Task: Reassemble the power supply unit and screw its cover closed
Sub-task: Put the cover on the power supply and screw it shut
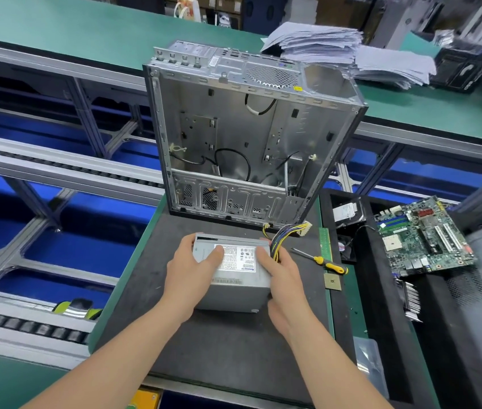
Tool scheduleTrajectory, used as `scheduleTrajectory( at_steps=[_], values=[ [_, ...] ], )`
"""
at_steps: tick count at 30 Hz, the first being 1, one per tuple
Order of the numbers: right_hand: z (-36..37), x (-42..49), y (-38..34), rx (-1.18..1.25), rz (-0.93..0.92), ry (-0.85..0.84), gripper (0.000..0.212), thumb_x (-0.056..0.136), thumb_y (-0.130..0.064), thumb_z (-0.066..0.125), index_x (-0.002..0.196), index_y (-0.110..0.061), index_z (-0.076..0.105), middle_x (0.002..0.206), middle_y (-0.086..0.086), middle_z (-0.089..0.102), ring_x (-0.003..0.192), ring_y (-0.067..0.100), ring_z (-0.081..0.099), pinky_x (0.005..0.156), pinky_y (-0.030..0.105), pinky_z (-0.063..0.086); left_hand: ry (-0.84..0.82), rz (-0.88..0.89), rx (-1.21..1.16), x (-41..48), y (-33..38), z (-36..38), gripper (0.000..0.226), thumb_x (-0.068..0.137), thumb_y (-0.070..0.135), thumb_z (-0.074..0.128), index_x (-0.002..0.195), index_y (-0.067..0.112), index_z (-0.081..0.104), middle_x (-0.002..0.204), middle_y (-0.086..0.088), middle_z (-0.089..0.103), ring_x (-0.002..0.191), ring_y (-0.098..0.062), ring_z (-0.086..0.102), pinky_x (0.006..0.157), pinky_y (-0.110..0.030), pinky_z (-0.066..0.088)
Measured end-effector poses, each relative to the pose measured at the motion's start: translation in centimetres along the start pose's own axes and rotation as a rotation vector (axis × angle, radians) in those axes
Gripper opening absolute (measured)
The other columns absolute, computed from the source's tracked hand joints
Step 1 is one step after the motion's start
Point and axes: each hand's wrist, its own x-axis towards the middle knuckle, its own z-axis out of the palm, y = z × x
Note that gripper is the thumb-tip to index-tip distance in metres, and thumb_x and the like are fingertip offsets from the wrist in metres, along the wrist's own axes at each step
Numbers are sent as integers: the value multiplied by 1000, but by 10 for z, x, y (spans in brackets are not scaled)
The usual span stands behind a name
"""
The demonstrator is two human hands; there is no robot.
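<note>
A grey metal power supply unit [235, 278] with a white label on top sits on the dark mat [219, 349] in front of me. My left hand [188, 276] grips its left side, thumb on the top face. My right hand [282, 278] grips its right side, thumb on the label. A bundle of yellow, black and blue wires [285, 234] leaves the unit's far right corner and ends in a white connector. A screwdriver with a yellow and black handle [326, 262] lies on the mat to the right of the unit.
An open, empty computer case [248, 137] stands just behind the unit. A green motherboard [422, 234] lies on black trays at the right. A small chip [332, 281] and a green memory stick [325, 242] lie near the screwdriver. Stacked papers [349, 51] sit far back. Conveyor rails run along the left.
</note>
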Motion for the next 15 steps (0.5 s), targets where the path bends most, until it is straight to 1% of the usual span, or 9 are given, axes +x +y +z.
scheduleTrajectory(
  at_steps=[2,5,8,10,12,15],
  values=[
    [-1,-1,2,13,1,-16,30,97,-16,71,126,-21,66,115,6,78,105,27,75,85,42,62,-16,-8,-14,-1,1,0,47,91,39,73,135,37,55,117,14,69,112,-14,63,96,-39,52],
    [-1,2,0,21,18,0,30,95,-11,71,123,-20,67,112,8,78,102,30,76,80,40,62,-21,-29,-42,-1,2,1,45,91,35,74,132,38,56,118,11,70,112,-16,65,100,-44,53],
    [0,8,-6,12,39,34,30,91,-6,74,118,-15,67,110,12,78,104,34,75,90,49,60,-8,-71,-100,1,5,2,35,89,32,77,119,37,59,112,9,72,106,-17,68,95,-43,56],
    [2,12,-9,6,52,53,28,89,-4,76,115,-12,67,110,14,78,104,36,74,91,52,59,6,-58,-85,2,5,2,30,90,35,77,114,37,60,109,10,71,105,-15,67,90,-39,56],
    [2,13,-8,8,51,69,27,89,-6,77,114,-12,68,110,15,77,105,38,73,90,53,59,19,-32,-45,1,5,2,27,90,40,76,112,37,60,107,12,71,105,-13,66,84,-35,54],
    [2,11,-4,-8,-6,82,24,91,-14,78,113,-15,69,110,15,77,109,41,71,95,57,56,29,8,1,-1,4,-2,29,87,50,76,109,37,62,101,16,73,101,-7,66,77,-29,51]
  ],
)
